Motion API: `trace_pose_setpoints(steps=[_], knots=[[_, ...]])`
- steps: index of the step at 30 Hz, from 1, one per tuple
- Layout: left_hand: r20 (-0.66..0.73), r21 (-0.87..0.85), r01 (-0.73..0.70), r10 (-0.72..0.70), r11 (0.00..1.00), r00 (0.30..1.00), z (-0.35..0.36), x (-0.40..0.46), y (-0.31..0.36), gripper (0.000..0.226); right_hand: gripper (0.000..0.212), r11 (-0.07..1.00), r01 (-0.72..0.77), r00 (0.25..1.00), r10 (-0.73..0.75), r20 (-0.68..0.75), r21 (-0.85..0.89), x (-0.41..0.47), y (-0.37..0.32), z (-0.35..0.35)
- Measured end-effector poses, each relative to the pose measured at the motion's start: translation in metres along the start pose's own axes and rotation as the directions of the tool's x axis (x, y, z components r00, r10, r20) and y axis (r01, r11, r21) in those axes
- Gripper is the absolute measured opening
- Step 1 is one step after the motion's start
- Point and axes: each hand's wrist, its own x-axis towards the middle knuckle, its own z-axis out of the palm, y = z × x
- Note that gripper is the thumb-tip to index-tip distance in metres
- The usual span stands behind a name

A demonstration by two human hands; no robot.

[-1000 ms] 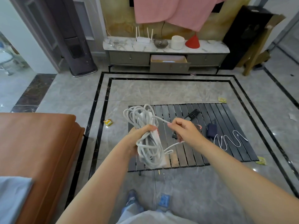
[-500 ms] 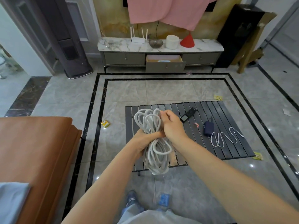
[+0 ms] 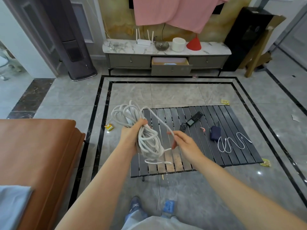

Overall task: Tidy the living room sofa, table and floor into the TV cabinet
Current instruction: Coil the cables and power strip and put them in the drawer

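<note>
1. Head view, centre of the frame: the left hand (image 3: 131, 136) grips a bundle of coiled white cable (image 3: 146, 138), fingers curled round its middle.
2. Just right of it, the right hand (image 3: 182, 143) pinches a loose strand of the same cable between thumb and fingertips.
3. Both hands hang above the near left part of the dark slatted worktop (image 3: 216, 117).
4. On the worktop's right half lie two remotes (image 3: 194, 119), a dark blue pouch (image 3: 215, 133) and a thin white cord (image 3: 232, 143).
5. At upper centre, the TV cabinet (image 3: 131, 60) stands with its middle drawer (image 3: 171, 69) pulled open.
6. An orange-brown sofa (image 3: 36, 155) fills the lower left.
7. Small wrappers (image 3: 108, 127) lie on the floor.
</note>
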Motion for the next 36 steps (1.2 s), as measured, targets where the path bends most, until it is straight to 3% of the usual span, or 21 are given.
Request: trace_pose_setpoints(steps=[4, 9, 16, 20, 23, 26, 30, 33, 36], knots=[[-0.033, 0.100, -0.051, 0.055, 0.994, 0.998, -0.001, -0.003, -0.002, 0.014, 0.031, 0.980, 0.135, 0.973, -0.104, -0.205, 0.144, 0.007, -0.019, 0.009], [-0.026, 0.038, -0.087, 0.088, 0.996, 0.996, 0.002, -0.007, -0.008, 0.021, 0.024, 0.972, 0.160, 0.985, -0.145, -0.095, 0.174, 0.010, -0.039, 0.022], [-0.051, 0.023, -0.235, 0.236, 0.972, 0.970, -0.002, -0.012, -0.014, 0.019, 0.025, 0.937, 0.321, 0.947, -0.322, 0.013, -0.137, -0.002, -0.043, 0.028], [0.025, -0.027, -0.229, 0.229, 0.973, 0.973, 0.004, -0.014, -0.017, 0.034, 0.023, 0.900, 0.309, 0.947, -0.322, 0.009, -0.307, 0.006, -0.055, 0.025], [0.038, 0.005, -0.247, 0.247, 0.969, 0.968, 0.011, -0.014, -0.014, 0.050, 0.027, 0.807, 0.434, 0.892, -0.447, 0.067, -0.400, 0.003, -0.057, 0.024], [0.072, -0.027, -0.157, 0.158, 0.987, 0.985, 0.012, -0.011, -0.009, 0.070, 0.026, 0.714, 0.543, 0.826, -0.548, 0.131, -0.442, 0.000, -0.057, 0.023], [0.163, -0.051, 0.084, -0.075, 0.995, 0.984, 0.008, -0.008, -0.007, 0.068, 0.028, 0.662, 0.570, 0.820, -0.492, 0.291, -0.487, 0.003, -0.050, 0.017], [0.207, -0.022, 0.169, -0.161, 0.985, 0.965, 0.006, -0.003, -0.011, 0.058, 0.030, 0.541, 0.598, 0.794, -0.501, 0.345, -0.591, -0.004, -0.052, 0.016], [0.227, 0.055, 0.218, -0.225, 0.974, 0.948, 0.006, 0.000, -0.007, 0.038, 0.026, 0.567, 0.587, 0.806, -0.479, 0.349, -0.578, -0.005, -0.048, 0.013]])
